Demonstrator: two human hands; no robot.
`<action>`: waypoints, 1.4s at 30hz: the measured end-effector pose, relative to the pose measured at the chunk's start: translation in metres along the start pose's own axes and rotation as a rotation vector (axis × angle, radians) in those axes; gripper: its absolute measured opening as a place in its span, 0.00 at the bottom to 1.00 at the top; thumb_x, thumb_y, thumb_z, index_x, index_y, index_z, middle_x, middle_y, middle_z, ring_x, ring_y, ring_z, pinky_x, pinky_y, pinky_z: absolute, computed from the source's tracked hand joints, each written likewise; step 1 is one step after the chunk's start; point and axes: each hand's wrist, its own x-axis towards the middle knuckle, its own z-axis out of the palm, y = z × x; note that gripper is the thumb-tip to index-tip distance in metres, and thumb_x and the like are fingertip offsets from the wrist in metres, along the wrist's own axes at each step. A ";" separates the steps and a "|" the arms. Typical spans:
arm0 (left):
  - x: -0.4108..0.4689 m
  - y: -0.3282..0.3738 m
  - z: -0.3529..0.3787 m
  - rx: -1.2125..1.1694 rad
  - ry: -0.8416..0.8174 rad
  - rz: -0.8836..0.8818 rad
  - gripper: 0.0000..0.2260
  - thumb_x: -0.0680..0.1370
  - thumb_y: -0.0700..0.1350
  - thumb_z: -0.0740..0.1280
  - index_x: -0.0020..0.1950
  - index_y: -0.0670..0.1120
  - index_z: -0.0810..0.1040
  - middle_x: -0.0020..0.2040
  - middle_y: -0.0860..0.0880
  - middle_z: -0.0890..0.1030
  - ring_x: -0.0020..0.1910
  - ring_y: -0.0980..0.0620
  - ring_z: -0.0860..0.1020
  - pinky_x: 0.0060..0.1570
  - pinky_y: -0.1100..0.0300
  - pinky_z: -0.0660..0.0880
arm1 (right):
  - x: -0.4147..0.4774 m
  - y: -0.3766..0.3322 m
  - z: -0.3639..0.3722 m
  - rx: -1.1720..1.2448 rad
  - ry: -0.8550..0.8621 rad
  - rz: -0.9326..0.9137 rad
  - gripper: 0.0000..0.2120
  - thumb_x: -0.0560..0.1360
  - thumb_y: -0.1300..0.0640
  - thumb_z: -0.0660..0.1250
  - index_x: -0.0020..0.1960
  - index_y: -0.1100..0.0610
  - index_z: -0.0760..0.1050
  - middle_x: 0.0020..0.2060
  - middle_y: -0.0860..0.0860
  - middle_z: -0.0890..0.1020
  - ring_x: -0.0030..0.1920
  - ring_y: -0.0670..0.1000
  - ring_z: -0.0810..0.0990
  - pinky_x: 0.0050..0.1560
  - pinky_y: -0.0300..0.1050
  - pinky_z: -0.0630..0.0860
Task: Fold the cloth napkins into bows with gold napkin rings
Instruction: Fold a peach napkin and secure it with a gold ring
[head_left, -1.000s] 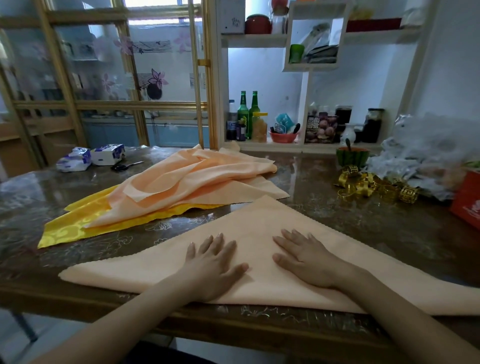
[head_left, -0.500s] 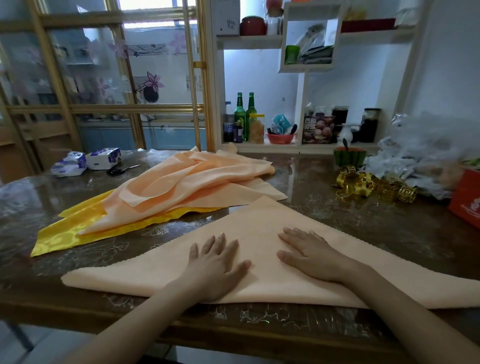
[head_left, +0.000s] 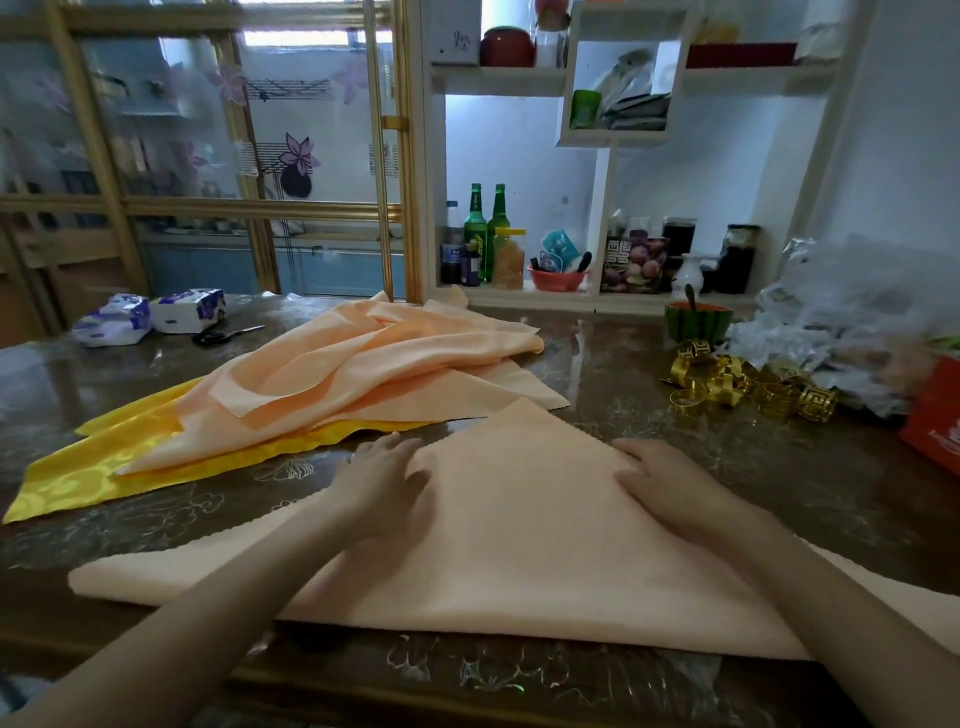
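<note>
Head view: left hand (head_left: 387, 480) and right hand (head_left: 662, 475) press flat on peach napkin (head_left: 519, 530).

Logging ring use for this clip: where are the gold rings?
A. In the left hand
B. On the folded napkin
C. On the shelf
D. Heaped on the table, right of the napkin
D: the rings lie heaped on the table right of the napkin, on which the left hand and right hand rest.

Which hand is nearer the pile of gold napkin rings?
Right. The right hand rests on the napkin's right edge, below the rings; the left hand rests on its left edge, farther off.
</note>
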 end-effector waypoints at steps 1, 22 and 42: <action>0.006 -0.002 0.000 0.009 0.024 0.008 0.20 0.81 0.51 0.56 0.74 0.52 0.62 0.73 0.48 0.64 0.72 0.47 0.61 0.68 0.50 0.63 | 0.007 0.002 -0.003 -0.043 -0.007 0.031 0.19 0.77 0.54 0.60 0.68 0.50 0.70 0.66 0.51 0.73 0.65 0.53 0.71 0.65 0.54 0.68; 0.118 0.044 0.003 -0.626 -0.128 -0.161 0.16 0.76 0.44 0.68 0.63 0.45 0.74 0.56 0.46 0.75 0.52 0.49 0.75 0.51 0.60 0.72 | 0.041 0.004 -0.012 0.165 0.025 0.023 0.07 0.74 0.56 0.69 0.37 0.52 0.76 0.33 0.48 0.76 0.35 0.44 0.72 0.32 0.38 0.65; 0.109 0.040 0.029 -0.605 0.170 0.179 0.09 0.74 0.32 0.62 0.47 0.42 0.80 0.43 0.50 0.79 0.44 0.53 0.75 0.40 0.67 0.68 | 0.075 -0.051 0.014 0.564 0.101 0.011 0.10 0.73 0.70 0.62 0.46 0.58 0.78 0.42 0.52 0.79 0.42 0.48 0.77 0.35 0.31 0.70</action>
